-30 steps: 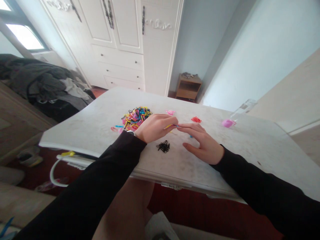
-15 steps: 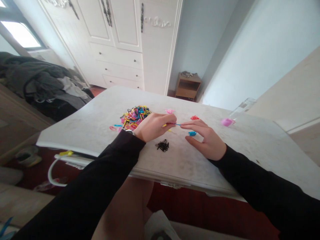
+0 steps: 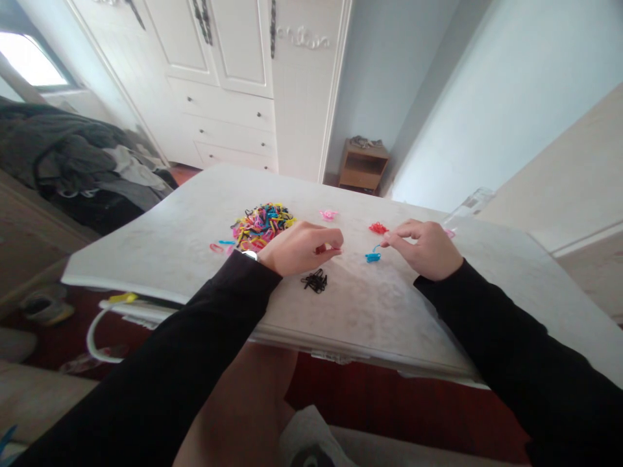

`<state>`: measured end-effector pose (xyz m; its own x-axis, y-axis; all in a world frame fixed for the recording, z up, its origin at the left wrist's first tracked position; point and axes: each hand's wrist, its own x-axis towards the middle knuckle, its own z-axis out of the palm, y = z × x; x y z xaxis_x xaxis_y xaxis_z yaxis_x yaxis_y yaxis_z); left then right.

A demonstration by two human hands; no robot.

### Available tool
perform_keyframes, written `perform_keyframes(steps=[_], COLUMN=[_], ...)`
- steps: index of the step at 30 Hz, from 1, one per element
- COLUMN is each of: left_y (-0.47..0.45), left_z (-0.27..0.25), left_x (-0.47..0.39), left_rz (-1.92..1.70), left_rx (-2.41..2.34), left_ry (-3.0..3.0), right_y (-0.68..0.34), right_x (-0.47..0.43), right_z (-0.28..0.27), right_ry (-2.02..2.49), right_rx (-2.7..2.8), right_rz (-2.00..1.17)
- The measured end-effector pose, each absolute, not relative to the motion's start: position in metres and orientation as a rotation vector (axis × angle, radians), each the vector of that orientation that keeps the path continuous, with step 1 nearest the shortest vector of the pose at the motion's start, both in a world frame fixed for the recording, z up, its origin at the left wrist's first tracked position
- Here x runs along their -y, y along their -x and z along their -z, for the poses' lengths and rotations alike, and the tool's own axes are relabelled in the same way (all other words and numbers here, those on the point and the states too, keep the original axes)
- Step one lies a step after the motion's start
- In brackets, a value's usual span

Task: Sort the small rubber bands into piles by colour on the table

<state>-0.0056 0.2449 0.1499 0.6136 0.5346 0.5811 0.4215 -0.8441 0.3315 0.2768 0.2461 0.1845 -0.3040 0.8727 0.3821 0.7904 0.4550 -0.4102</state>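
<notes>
My right hand is closed in a pinch on a blue rubber band, which hangs down over a small blue pile of rubber bands. My left hand is closed too, thumb and forefinger together. What its fingers may hold is hidden. Beside the left wrist lies a heap of mixed coloured rubber bands. Black rubber bands form a pile nearer the front edge. A red pile sits just beyond the right fingertips, and a pink pile lies further back.
The white table carries all of this. A clear container stands at its back right edge, with a pink thing partly hidden behind my right hand. A few stray bands lie left of the heap. Behind are a white wardrobe and a small cabinet.
My right hand has moved right, away from my left, and taken the blue band over to the blue pile. The left hand stays in nearly the same place.
</notes>
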Motion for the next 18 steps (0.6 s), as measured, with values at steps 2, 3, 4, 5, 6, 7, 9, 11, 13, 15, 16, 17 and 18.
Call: perform_keyframes(steps=[2, 3, 4, 5, 6, 7, 9, 11, 13, 15, 16, 17, 18], left_y=[0.005, 0.0049, 0.0048, 0.0048, 0.0049, 0.0051, 0.0055, 0.006, 0.0065, 0.007, 0.0072, 0.0074, 0.0075], left_z=[-0.1496, -0.1492, -0.1488, -0.1484, -0.1481, -0.1478, -0.1474, -0.1467, -0.1456, -0.144, -0.1432, -0.1425, -0.142], left_x=[-0.2454, -0.2461, -0.247, -0.2479, -0.2487, -0.2493, -0.2501, -0.2506, -0.2513, -0.2525, -0.2531, -0.2538, -0.2544], left_rz=[-1.015, -1.007, -1.004, -1.003, -1.005, -1.007, -1.02, -1.045, -1.08, -1.123, -1.145, -1.166, -1.182], left_rx=[-0.8, -0.806, -0.816, -0.828, -0.841, -0.856, -0.89, -0.924, -0.954, -0.996, -1.023, -1.051, -1.077], left_ry=[-2.675, -2.684, -2.695, -2.708, -2.72, -2.729, -2.733, -2.723, -2.716, -2.708, -2.7, -2.691, -2.681], right_y=[-0.2774, -0.2774, -0.2773, -0.2772, -0.2773, -0.2775, -0.2782, -0.2793, -0.2805, -0.2813, -0.2815, -0.2816, -0.2814], right_x=[-0.2476, -0.2477, -0.2476, -0.2475, -0.2476, -0.2478, -0.249, -0.2507, -0.2521, -0.2527, -0.2527, -0.2526, -0.2523], right_z=[-0.1839, -0.1839, -0.1841, -0.1844, -0.1846, -0.1847, -0.184, -0.1826, -0.181, -0.1803, -0.1804, -0.1806, -0.1809], right_ry=[1.39, 1.389, 1.387, 1.387, 1.388, 1.391, 1.402, 1.42, 1.437, 1.445, 1.446, 1.448, 1.449], right_rx=[2.175, 2.18, 2.182, 2.181, 2.179, 2.178, 2.182, 2.202, 2.231, 2.252, 2.256, 2.253, 2.247], right_rz=[-0.207, -0.219, -0.235, -0.255, -0.278, -0.298, -0.321, -0.315, -0.297, -0.279, -0.268, -0.257, -0.246])
